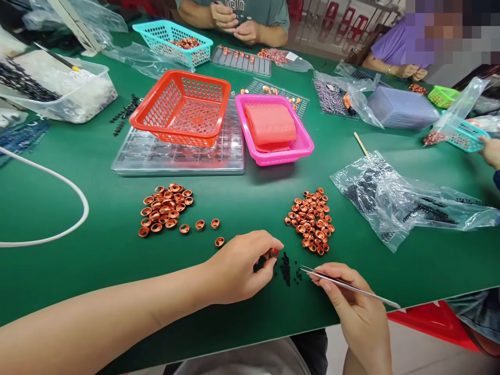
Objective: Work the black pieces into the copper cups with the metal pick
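My left hand (pixel 248 265) pinches a small copper-coloured ring-shaped part (pixel 274 252) between thumb and fingertips. Tweezers (pixel 347 285) are held in my right hand (pixel 357 307), their tips pointing left over the table. Between both hands lies a small heap of tiny black pieces (pixel 286 269), with loose ones scattered beside the tweezer tips. Behind my right hand is a pile of small copper-coloured cups (pixel 312 221). Farther left sits a second pile of copper-coloured cups (pixel 166 208), each with a hole, and several single ones trail toward my left wrist.
Across the green table (pixel 117 281) stand a red-orange basket (pixel 183 104) on clear trays (pixel 175 156) and a pink basket (pixel 279 151). Plastic bags of black parts (pixel 383 192) lie to the right. A white cable (pixel 78 192) loops at left. Other people's hands (pixel 234 23) work opposite.
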`<action>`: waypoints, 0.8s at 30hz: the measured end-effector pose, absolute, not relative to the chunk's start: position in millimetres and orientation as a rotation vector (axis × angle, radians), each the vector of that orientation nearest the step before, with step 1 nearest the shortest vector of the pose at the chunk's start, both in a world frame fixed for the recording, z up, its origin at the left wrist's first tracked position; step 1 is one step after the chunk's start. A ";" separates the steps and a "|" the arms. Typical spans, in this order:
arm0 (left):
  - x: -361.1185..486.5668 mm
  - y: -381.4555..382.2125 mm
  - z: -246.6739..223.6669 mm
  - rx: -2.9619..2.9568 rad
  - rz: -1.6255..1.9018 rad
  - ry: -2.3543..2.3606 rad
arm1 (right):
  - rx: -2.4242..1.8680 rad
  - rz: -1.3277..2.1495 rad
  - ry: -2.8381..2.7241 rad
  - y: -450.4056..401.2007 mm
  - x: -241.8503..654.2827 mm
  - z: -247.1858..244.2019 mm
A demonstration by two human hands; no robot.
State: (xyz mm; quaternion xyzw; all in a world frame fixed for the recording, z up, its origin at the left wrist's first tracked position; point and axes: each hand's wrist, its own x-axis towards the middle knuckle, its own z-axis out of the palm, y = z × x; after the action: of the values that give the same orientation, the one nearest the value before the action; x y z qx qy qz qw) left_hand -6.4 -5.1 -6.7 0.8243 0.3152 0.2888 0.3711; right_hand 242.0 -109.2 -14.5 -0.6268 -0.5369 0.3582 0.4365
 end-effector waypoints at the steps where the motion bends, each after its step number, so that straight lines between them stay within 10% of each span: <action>1: -6.6 -5.0 -6.9 2.113 0.739 0.804 | -1.579 0.872 -1.333 -110.2 241.5 -15.1; 24: -8.8 -5.8 -12.5 2.112 0.662 0.834 | -1.583 0.656 -1.412 -108.0 230.1 -12.9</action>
State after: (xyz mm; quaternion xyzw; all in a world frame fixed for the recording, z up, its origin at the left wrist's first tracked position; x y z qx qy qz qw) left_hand -8.8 -5.8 -12.5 0.8264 0.3264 0.2591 0.3786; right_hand 230.1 -108.0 -12.9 -0.6388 -0.5697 0.2646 0.4443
